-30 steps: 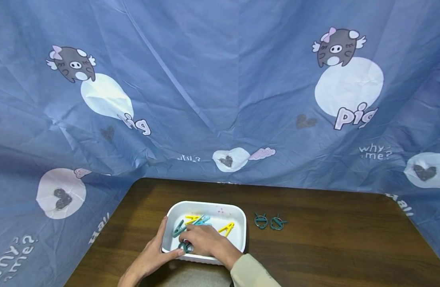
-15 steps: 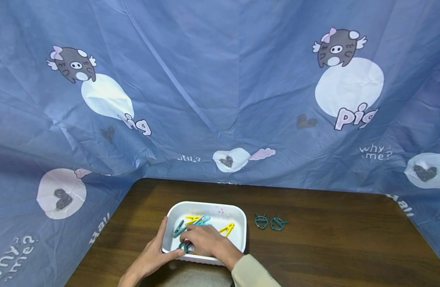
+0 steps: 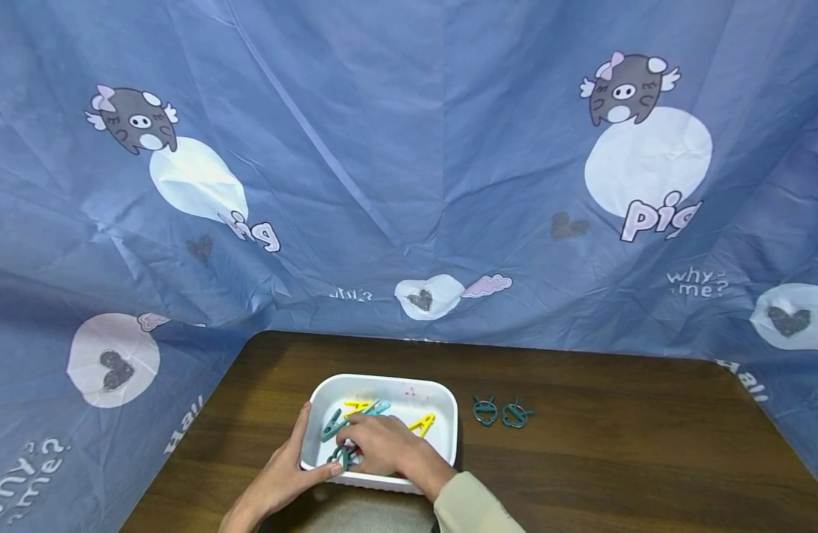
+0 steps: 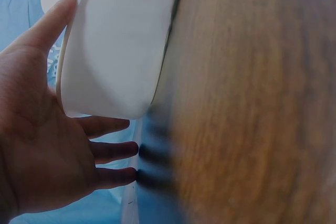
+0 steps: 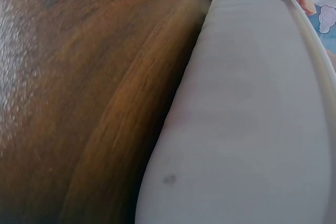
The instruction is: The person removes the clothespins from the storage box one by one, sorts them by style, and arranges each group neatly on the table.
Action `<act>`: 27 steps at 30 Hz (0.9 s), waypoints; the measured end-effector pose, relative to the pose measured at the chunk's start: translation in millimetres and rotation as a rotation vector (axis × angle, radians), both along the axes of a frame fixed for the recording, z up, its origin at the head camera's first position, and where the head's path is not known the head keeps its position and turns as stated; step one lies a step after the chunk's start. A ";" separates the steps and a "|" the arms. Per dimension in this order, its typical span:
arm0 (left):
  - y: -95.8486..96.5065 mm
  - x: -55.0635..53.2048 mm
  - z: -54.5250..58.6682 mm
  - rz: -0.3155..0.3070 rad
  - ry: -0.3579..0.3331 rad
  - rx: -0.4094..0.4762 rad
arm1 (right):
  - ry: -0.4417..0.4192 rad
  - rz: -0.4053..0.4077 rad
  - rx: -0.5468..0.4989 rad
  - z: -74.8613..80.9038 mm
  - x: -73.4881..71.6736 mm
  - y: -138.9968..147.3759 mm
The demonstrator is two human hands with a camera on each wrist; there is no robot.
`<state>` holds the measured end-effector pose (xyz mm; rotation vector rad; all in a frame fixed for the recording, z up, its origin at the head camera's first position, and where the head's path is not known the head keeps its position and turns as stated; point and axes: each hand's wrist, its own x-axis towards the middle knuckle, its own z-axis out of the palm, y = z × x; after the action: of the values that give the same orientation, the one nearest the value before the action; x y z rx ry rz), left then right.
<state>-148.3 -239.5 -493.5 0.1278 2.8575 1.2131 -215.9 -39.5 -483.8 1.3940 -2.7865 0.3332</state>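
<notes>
A white plastic basin [image 3: 442, 459] stands on the table in the head view, with clothespins inside in yellow [image 3: 423, 424], light blue [image 3: 380, 408] and teal [image 3: 332, 425]. My left hand [image 3: 282, 470] holds its near left corner, thumb on the front rim and fingers along the left side. The left wrist view shows those fingers straight beside the basin wall [image 4: 115, 45]. Inside, my right hand [image 3: 385, 446] has curled fingers that pinch a dark green plant clip [image 3: 345, 455] near the front wall. My palm hides part of the contents.
Two dark green plant clips [image 3: 485, 410] lie on the brown wooden table [image 3: 615, 444] right of the basin. A blue printed cloth [image 3: 409, 185] hangs behind and beside the table. Some grey surface shows below the basin's front.
The dark green clip has turned a little between my right fingers, and that hand has shifted slightly to the right. My left hand and the basin stay put.
</notes>
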 end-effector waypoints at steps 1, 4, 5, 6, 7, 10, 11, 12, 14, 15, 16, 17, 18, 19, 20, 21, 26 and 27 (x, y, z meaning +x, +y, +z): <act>0.1 0.1 0.1 0.000 -0.001 -0.001 | 0.000 0.001 -0.002 -0.2 -0.3 0.6; 0.4 0.4 0.2 0.001 -0.005 -0.001 | -0.007 0.000 -0.007 -0.2 -1.3 2.9; 0.4 0.5 0.2 0.001 -0.006 -0.001 | -0.010 -0.001 -0.009 -0.1 -1.6 3.6; 0.5 0.6 0.2 0.001 -0.007 -0.003 | -0.015 -0.004 -0.012 0.0 -1.8 4.3; 0.5 0.7 0.3 0.003 -0.008 -0.004 | -0.018 -0.005 -0.014 0.4 -1.8 5.1; 0.4 0.8 0.4 0.004 -0.010 -0.003 | -0.023 -0.013 -0.021 1.8 -1.9 7.0; 0.4 0.8 0.4 0.003 -0.010 -0.004 | -0.023 -0.016 -0.023 2.3 -1.8 7.6; 0.4 0.8 0.4 0.004 -0.010 -0.005 | -0.025 -0.017 -0.025 3.0 -1.8 8.4; 0.7 0.7 0.6 0.004 -0.011 -0.003 | -0.022 -0.020 -0.027 3.9 -1.8 10.1; 0.9 0.6 0.6 0.003 -0.010 -0.004 | -0.019 -0.020 -0.027 4.5 -1.9 11.1; 0.9 0.6 0.6 0.003 -0.010 -0.003 | -0.022 -0.021 -0.029 4.9 -2.0 11.9; 0.9 0.6 0.6 0.003 -0.010 -0.002 | -0.026 -0.021 -0.031 5.5 -2.1 12.7; 0.9 0.6 0.6 0.003 -0.011 0.001 | -0.028 -0.022 -0.032 5.9 -2.3 13.7; 0.8 0.7 0.6 0.003 -0.011 0.002 | -0.029 -0.025 -0.032 6.4 -2.5 14.6; 0.8 0.7 0.5 0.003 -0.012 0.002 | -0.030 -0.026 -0.032 7.0 -2.8 15.7; 0.9 0.8 0.6 0.002 -0.014 0.003 | -0.031 -0.028 -0.032 7.8 -3.2 16.8; 0.8 0.7 0.8 0.001 -0.025 0.005 | -0.060 -0.048 -0.033 11.7 -6.1 22.3; 0.7 0.8 0.8 0.001 -0.025 0.006 | -0.067 -0.054 -0.034 12.7 -6.6 23.4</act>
<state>-147.6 -238.8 -492.6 0.1106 2.8327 1.2149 -222.5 -16.1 -471.1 1.3218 -2.8513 0.4319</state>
